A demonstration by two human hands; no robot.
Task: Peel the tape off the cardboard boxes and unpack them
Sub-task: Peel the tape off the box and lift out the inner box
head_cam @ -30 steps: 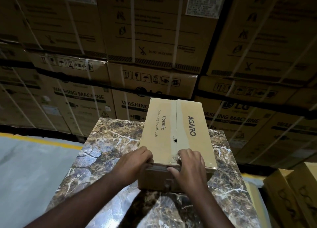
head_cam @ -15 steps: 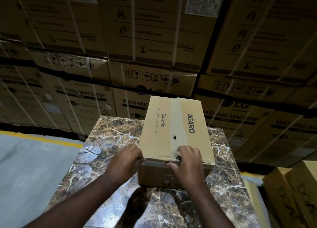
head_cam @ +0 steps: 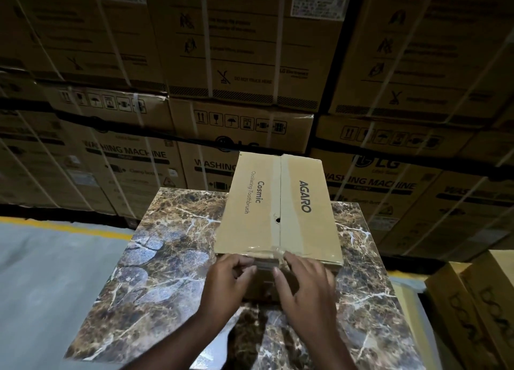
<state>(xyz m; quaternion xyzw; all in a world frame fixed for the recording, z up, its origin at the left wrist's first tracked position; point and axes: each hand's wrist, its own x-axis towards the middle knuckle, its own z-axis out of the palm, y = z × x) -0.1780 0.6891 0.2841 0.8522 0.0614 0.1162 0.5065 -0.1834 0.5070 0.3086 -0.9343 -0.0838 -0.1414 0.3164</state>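
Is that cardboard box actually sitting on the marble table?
Touching. The head view shows the cardboard box resting flat on the marble table, no gap beneath it.

Box (head_cam: 278, 205): matt brown cardboard with dark printed lettering. Tape (head_cam: 276, 203): smooth, translucent plastic strip along the top seam, faintly glossy, wrinkled and shiny at the near edge. Table (head_cam: 167, 258): polished marble-look slab, brown with white veins, reflective. Stacked cartons (head_cam: 239, 55): matt corrugated cardboard bound with pale, smooth plastic straps (head_cam: 207, 36). Floor (head_cam: 50, 272): grey, matt, with a painted yellow line (head_cam: 66, 226).
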